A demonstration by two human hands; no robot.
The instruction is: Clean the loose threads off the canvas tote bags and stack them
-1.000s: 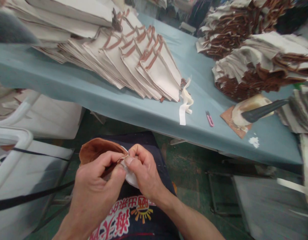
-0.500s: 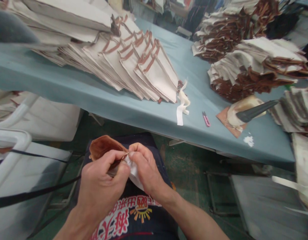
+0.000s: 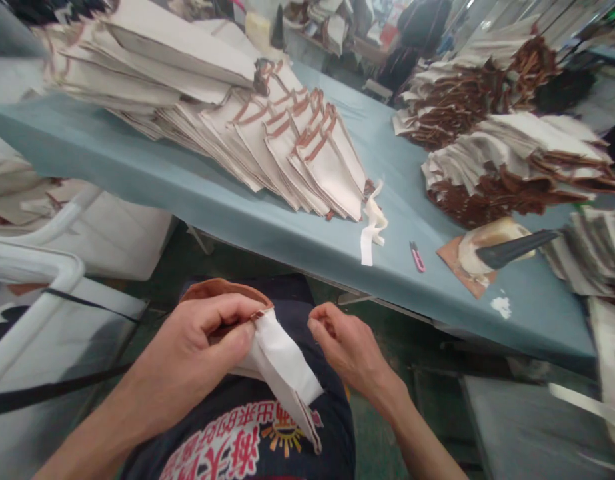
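My left hand pinches a white and brown fabric piece over my lap. The piece has a brown curved edge behind the fingers, and a white strip of it hangs down to the right. Part of the piece is hidden under my left hand. To the right, apart from the fabric, is my right hand, its thumb and fingers closed together. Whether anything small sits between those fingertips cannot be made out. Beneath both hands lies a dark apron printed with red and white characters and a sun.
A blue-covered table runs across ahead. It bears stacked cream fabric pieces, white strips, pink thread snips, a glue pot with a dark-handled brush, and brown-white bundles. A white chair frame stands at left.
My right hand has come away from the fabric piece and moved right. The white strip now hangs free from my left hand, which still grips the piece. The view has shifted slightly.
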